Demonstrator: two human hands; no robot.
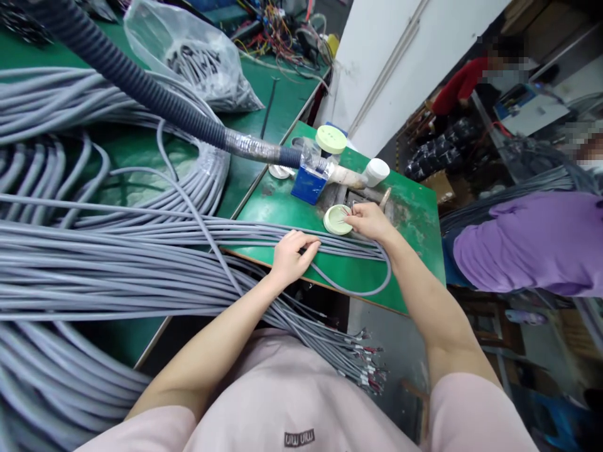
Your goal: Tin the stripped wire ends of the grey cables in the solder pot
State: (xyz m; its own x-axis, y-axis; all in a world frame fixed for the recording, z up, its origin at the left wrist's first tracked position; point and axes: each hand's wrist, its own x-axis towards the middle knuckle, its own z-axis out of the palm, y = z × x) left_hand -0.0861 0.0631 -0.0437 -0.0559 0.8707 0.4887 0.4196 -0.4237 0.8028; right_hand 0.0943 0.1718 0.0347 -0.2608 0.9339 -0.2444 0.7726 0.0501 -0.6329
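Note:
My right hand pinches the stripped end of a grey cable over a shallow pale green dish. Thin wire ends show between its fingertips and reach over the dish; I cannot tell whether they touch its contents. From that hand the grey cable bends in a loop back toward my left hand. My left hand lies with curled fingers around part of a bundle of grey cables along the green table's front edge. How many cables it grips is hidden.
A ribbed hose crosses above the cables to a blue box. Behind stand a green-lidded jar and a white jar. Large cable coils and a plastic bag fill the left. A person in purple is at right.

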